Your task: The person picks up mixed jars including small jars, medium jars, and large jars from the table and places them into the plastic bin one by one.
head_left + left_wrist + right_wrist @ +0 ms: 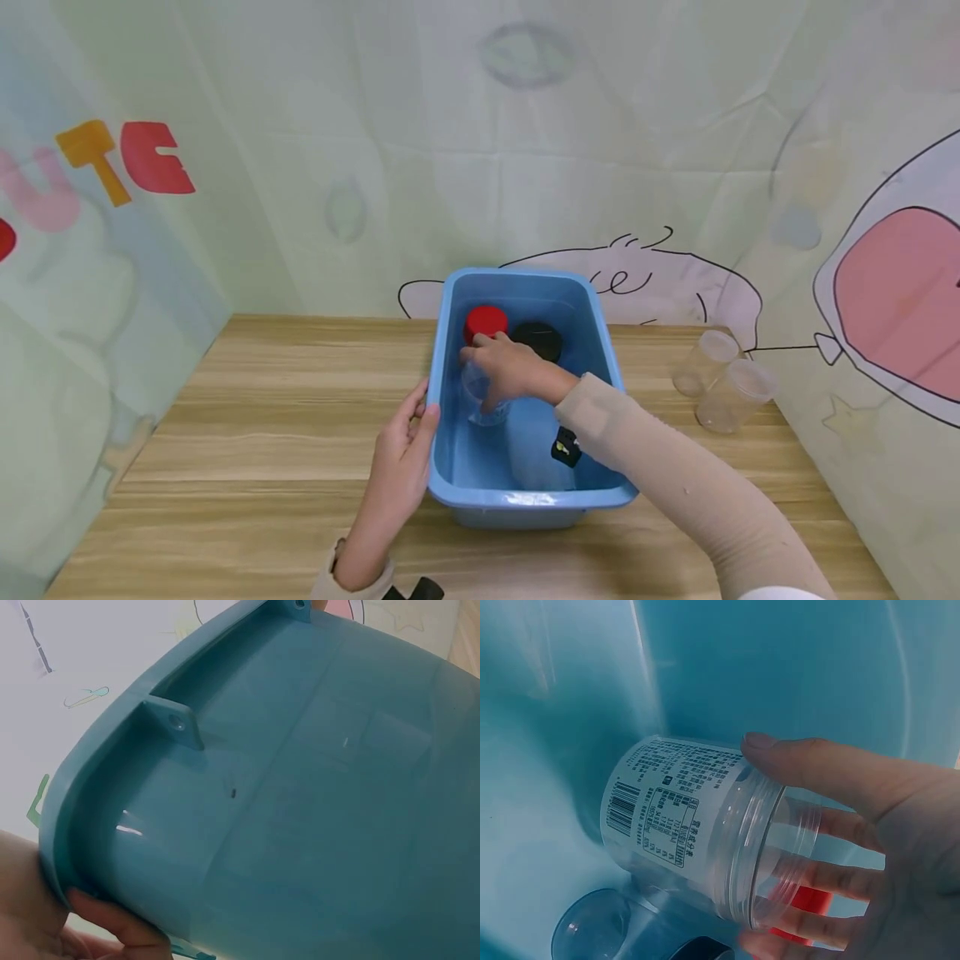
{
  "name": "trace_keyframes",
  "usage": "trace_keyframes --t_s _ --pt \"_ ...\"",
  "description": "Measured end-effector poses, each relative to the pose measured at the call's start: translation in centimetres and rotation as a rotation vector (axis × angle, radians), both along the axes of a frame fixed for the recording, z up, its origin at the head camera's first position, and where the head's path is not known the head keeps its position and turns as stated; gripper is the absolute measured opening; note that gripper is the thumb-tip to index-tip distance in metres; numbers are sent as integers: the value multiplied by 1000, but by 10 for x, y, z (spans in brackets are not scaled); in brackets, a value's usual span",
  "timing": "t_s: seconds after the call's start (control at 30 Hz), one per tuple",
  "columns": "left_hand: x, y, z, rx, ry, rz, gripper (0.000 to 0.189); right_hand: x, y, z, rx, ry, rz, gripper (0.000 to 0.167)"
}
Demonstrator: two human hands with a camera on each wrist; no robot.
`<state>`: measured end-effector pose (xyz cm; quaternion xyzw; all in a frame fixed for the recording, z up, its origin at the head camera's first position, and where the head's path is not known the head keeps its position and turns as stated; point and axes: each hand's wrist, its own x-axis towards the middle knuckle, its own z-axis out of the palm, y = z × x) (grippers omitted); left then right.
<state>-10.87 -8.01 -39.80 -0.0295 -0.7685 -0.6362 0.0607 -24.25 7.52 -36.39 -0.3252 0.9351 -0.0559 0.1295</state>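
A blue plastic bin (531, 498) stands on the table. My left hand (405, 454) grips its left rim, the thumb over the edge and the fingers against the outside. The left wrist view shows that hand (97, 922) at the bin's rim (64, 802). Reaching inside the bin, my right hand (510, 367) holds a clear plastic jar (480, 400). In the right wrist view the jar (675, 810) lies tilted with its printed label showing; the thumb is on its upper side and the fingers are around the mouth end.
Inside the bin, a red lid (486, 322) and a black lid (538, 340) lie toward the far end. A round clear piece (592, 926) is beside the jar. Two clear jars (705, 362) stand on the wooden table (285, 400) at right. A printed curtain (315, 167) hangs behind.
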Motion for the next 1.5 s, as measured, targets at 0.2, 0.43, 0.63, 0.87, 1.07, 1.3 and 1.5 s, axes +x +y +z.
trace_keyframes --t_s 0.2,0.43,0.63,0.87,1.07,1.3,1.5 --pt "-1 -1 0 2 11 -2 48 -1 -3 -5 34 11 6 77" --pt "0 -1 1 -2 9 4 47 1 -3 -9 26 12 20 76" --pt "0 -1 1 2 4 2 47 3 -4 -11 26 0 3 79" --pt "0 -1 1 10 8 -7 48 3 -5 -12 45 -6 -6 80" --pt "0 -1 1 13 7 -8 47 3 -5 -14 56 -20 -13 81" --pt "0 0 1 10 7 -5 47 3 -4 -16 52 -26 -16 82" --pt "1 0 2 8 6 0 48 2 -4 -18 41 -20 -5 82"
